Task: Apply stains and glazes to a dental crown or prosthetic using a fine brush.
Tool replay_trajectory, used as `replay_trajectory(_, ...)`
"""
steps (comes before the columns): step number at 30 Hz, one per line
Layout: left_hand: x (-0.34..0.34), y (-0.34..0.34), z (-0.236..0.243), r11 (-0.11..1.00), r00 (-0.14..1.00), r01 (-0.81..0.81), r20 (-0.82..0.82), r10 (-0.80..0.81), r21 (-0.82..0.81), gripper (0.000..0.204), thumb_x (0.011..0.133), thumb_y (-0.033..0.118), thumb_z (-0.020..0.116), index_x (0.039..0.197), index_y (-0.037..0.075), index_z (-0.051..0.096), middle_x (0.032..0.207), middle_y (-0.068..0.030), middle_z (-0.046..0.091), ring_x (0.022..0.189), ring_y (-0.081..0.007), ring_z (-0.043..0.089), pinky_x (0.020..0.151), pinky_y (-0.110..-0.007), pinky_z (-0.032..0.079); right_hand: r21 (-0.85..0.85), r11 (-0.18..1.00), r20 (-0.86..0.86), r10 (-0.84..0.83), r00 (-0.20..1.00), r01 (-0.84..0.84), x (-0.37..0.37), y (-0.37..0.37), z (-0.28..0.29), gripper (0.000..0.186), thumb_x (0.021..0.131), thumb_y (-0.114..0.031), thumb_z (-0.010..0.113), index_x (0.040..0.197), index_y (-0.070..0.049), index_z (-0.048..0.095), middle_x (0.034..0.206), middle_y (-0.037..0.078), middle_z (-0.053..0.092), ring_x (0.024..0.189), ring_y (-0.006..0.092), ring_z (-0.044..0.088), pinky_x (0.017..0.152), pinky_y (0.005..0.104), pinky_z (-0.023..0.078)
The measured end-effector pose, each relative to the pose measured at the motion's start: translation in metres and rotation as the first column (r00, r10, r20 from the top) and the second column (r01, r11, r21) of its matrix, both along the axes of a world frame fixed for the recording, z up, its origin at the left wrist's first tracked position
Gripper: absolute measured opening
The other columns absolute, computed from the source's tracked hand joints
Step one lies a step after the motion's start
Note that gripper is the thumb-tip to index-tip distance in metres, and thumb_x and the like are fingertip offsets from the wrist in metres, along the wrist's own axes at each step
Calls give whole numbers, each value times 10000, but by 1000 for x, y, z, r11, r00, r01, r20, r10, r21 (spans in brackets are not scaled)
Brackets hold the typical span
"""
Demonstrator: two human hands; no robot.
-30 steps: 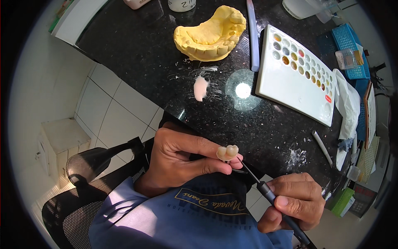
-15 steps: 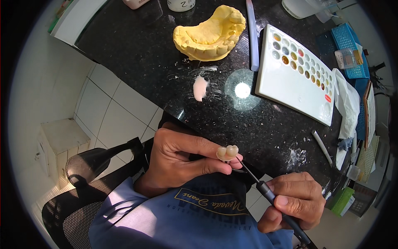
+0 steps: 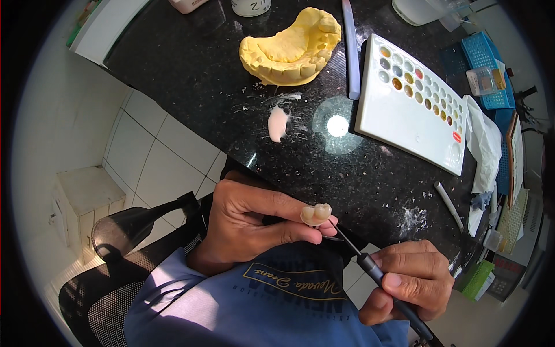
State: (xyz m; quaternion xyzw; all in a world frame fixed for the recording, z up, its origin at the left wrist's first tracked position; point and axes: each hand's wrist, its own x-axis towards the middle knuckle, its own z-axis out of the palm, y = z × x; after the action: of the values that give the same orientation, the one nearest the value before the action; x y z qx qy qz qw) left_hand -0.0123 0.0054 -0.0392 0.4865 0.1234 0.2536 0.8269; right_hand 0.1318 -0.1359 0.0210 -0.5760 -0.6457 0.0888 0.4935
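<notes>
Between the thumb and index finger of my left hand (image 3: 254,217) is a dental bridge (image 3: 315,214) of joined tooth-coloured crowns, biting surfaces upward. My right hand (image 3: 413,283) grips a slim tool (image 3: 370,266) with a dark handle and a thin metal shaft. The shaft points up and left, its tip close beside the bridge near my left fingertips. Whether the tip touches the bridge I cannot tell. Beyond my hands, a yellow dental cast (image 3: 292,49) rests on the black speckled worktop (image 3: 202,75).
A patch of pale pink paste (image 3: 278,124) lies before the cast. To the right are a white palette (image 3: 399,124) with small coloured wells, a lilac stick (image 3: 352,52), crumpled tissue (image 3: 484,144), a white rod (image 3: 449,205) and a blue basket (image 3: 483,52). A chair armrest (image 3: 130,228) stands at left.
The bridge has tipped slightly in my left fingers, with less of its underside showing. My right hand and the tool have hardly moved.
</notes>
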Motion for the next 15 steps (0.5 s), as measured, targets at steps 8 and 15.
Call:
replay_trajectory(8,0,0,0,1000,1000,1,0,-1,-11,191,710,-78,691,897,-83,651,874,-217,662,839,-266,669,780,-355,567,-4,1000,13,-13,1000,13,-1,0,0,269,749,-74,614,982,11,513,778,126,520,589,169,593,506,253,544)
replay_trajectory(15,0,0,1,1000,1000,1,12,-1,10,191,714,-82,687,901,-88,647,868,-216,663,840,-267,669,783,-352,565,-21,1000,43,8,999,-7,2,0,2,288,747,-78,612,993,4,486,781,124,523,602,173,597,511,249,540)
